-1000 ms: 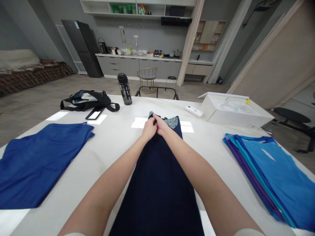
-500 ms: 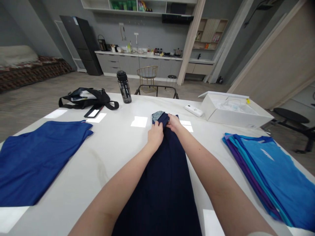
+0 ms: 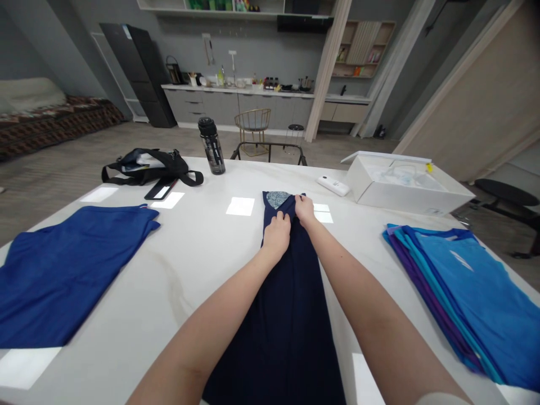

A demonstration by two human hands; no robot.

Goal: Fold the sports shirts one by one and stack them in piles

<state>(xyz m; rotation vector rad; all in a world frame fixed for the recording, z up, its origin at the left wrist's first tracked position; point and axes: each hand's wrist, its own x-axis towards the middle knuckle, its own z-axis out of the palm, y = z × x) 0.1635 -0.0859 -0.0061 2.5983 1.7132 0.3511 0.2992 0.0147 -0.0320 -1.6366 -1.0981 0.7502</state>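
A long navy garment lies lengthwise down the middle of the table, its near end running out of view at the bottom. At its far end shows a grey-blue patterned patch. My right hand pinches the far right corner of the cloth between thumb and fingers. Just below the patch, my left hand has its fingers curled onto the cloth and grips it. The fingertips of both hands are partly hidden by the fabric and the hands.
A blue shirt lies at left. Several folded shirts are stacked at right. Farther back are a black bag, a phone, a dark bottle, a white remote and an open white box. A chair stands behind the table.
My left hand has slid slightly right and toward me along the cloth. My right hand has shifted a little right, and the far end with the patterned patch lies flatter and wider.
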